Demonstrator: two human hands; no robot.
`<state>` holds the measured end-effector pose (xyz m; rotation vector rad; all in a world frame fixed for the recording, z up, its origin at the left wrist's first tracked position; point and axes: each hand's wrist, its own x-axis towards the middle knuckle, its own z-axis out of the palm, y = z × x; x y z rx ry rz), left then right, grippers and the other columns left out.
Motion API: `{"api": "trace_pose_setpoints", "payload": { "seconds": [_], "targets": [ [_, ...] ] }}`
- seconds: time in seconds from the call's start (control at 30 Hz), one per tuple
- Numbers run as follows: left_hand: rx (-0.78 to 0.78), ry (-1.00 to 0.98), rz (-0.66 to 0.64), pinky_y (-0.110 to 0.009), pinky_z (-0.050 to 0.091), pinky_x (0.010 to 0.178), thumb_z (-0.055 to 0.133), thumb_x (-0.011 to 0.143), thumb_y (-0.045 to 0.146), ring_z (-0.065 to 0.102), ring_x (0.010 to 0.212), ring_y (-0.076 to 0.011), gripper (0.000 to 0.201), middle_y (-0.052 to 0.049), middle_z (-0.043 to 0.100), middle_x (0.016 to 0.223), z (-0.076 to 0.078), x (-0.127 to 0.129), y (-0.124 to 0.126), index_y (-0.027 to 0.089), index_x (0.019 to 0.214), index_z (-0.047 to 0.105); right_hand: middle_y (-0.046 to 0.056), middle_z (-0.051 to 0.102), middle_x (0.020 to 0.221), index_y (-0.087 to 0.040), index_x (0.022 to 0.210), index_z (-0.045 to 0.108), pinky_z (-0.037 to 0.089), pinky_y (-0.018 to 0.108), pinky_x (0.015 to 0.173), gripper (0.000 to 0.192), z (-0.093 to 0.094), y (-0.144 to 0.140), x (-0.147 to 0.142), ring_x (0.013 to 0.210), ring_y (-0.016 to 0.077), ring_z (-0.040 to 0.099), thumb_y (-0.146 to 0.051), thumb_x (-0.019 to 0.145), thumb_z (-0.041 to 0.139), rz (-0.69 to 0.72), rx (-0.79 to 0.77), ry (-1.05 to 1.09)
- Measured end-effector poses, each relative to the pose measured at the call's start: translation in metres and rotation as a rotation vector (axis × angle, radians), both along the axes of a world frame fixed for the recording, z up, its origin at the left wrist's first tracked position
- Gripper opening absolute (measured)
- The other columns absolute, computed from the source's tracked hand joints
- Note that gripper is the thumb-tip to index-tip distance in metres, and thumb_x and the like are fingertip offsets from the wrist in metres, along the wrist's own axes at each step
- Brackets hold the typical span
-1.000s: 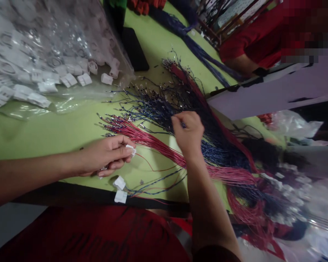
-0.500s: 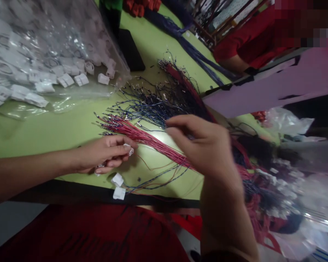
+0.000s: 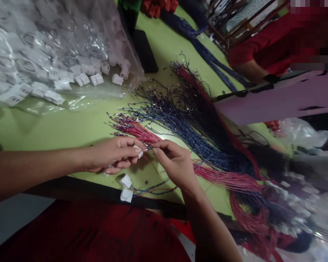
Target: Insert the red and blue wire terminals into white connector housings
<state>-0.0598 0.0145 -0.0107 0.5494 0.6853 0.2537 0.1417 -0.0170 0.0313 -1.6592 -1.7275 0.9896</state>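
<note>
As our left hand [image 3: 117, 153] pinches a red-wired white connector [image 3: 139, 152], our right hand [image 3: 175, 162] holds a blue wire [image 3: 149, 148] at it, apparently unseated. Two wired connectors [image 3: 126, 195] lie on the desk [image 3: 90, 129]; bundled wires [image 3: 188, 133] seem left.

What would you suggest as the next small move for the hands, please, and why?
Perhaps ease the silvery metal tip of the thin blue wire into the small white plastic connector, since the left hand holds that connector and the right hand pinches the wire, its tip pointing there.
</note>
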Motion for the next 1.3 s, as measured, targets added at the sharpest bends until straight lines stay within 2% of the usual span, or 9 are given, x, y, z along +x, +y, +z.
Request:
{"api": "trace_pose_setpoints", "payload": {
  "seconds": [0.13,0.2,0.33,0.47,0.57,0.77,1.0,1.2,1.3],
  "targets": [
    [0.019,0.040,-0.018,-0.010,0.024,0.025,0.060,0.091,0.024,0.035,0.037,-0.0021,0.011,0.005,0.052,0.070,0.001,0.000,-0.001,0.023,0.102,0.060,0.001,0.071,0.074,-0.018,0.082,0.070,0.050,0.026,0.061,0.010,-0.014,-0.009,0.003,0.062,0.0116,0.061,-0.021,0.082,0.060,-0.088,0.045,-0.017],
    [0.025,0.055,-0.022,-0.010,0.024,0.025,0.060,0.091,0.029,0.034,0.037,-0.0019,0.008,0.005,0.052,0.069,0.003,0.001,-0.001,0.022,0.095,0.060,0.001,0.071,0.076,-0.018,0.083,0.070,0.050,0.026,0.061,0.010,-0.016,-0.011,0.003,0.064,0.0116,0.061,-0.020,0.082,0.060,-0.080,0.095,-0.028],
    [0.033,0.087,-0.053,-0.010,0.021,0.025,0.058,0.092,0.030,0.031,0.035,-0.0012,0.018,0.005,0.049,0.064,0.008,0.003,-0.002,0.020,0.078,0.056,0.002,0.072,0.078,-0.020,0.086,0.071,0.051,0.027,0.063,0.010,-0.016,-0.016,-0.002,0.066,0.0124,0.062,-0.019,0.083,0.062,-0.029,0.202,-0.076],
    [0.039,0.117,-0.050,-0.009,0.022,0.025,0.059,0.091,0.026,0.030,0.034,-0.0007,0.016,0.005,0.050,0.064,0.013,0.003,-0.002,0.019,0.077,0.057,0.002,0.073,0.076,-0.023,0.089,0.074,0.052,0.030,0.065,0.014,-0.016,-0.018,-0.006,0.067,0.0145,0.064,-0.018,0.086,0.061,0.059,0.340,-0.161],
    [0.032,0.142,-0.028,-0.009,0.022,0.024,0.058,0.090,0.023,0.029,0.034,-0.0007,0.015,0.005,0.050,0.062,0.015,0.003,-0.001,0.019,0.076,0.058,0.002,0.075,0.079,-0.024,0.091,0.074,0.052,0.029,0.066,0.016,-0.015,-0.021,-0.007,0.070,0.0154,0.067,-0.017,0.087,0.061,0.029,0.405,-0.207],
    [0.034,0.135,-0.010,-0.009,0.022,0.023,0.057,0.089,0.020,0.028,0.033,-0.0010,0.016,0.005,0.050,0.061,0.013,0.003,-0.001,0.018,0.074,0.059,0.002,0.072,0.072,-0.025,0.084,0.075,0.051,0.028,0.062,0.015,-0.018,-0.025,-0.008,0.065,0.0152,0.065,-0.020,0.088,0.061,0.063,0.359,-0.244],
    [0.060,0.103,-0.013,-0.009,0.023,0.025,0.062,0.088,0.029,0.031,0.035,-0.0010,0.016,0.004,0.051,0.063,0.009,0.002,-0.003,0.019,0.075,0.059,0.000,0.069,0.065,-0.025,0.076,0.071,0.046,0.028,0.056,0.017,-0.021,-0.027,-0.010,0.059,0.0147,0.060,-0.024,0.088,0.060,0.011,0.322,-0.255],
    [0.121,0.200,0.032,-0.011,0.023,0.025,0.064,0.085,0.026,0.033,0.033,-0.0014,0.011,0.004,0.050,0.062,0.009,0.006,-0.007,0.019,0.077,0.059,0.000,0.072,0.070,-0.024,0.090,0.070,0.047,0.026,0.055,0.010,-0.016,-0.031,-0.014,0.057,0.0127,0.061,-0.021,0.087,0.061,-0.039,0.383,-0.225],
    [0.143,0.202,0.034,-0.011,0.022,0.025,0.063,0.086,0.027,0.033,0.032,-0.0014,0.013,0.005,0.051,0.061,0.006,0.006,-0.008,0.020,0.076,0.058,0.000,0.073,0.072,-0.023,0.085,0.070,0.048,0.025,0.057,0.012,-0.013,-0.030,-0.013,0.059,0.0121,0.063,-0.016,0.087,0.060,0.045,0.413,-0.213]
  ]
}}
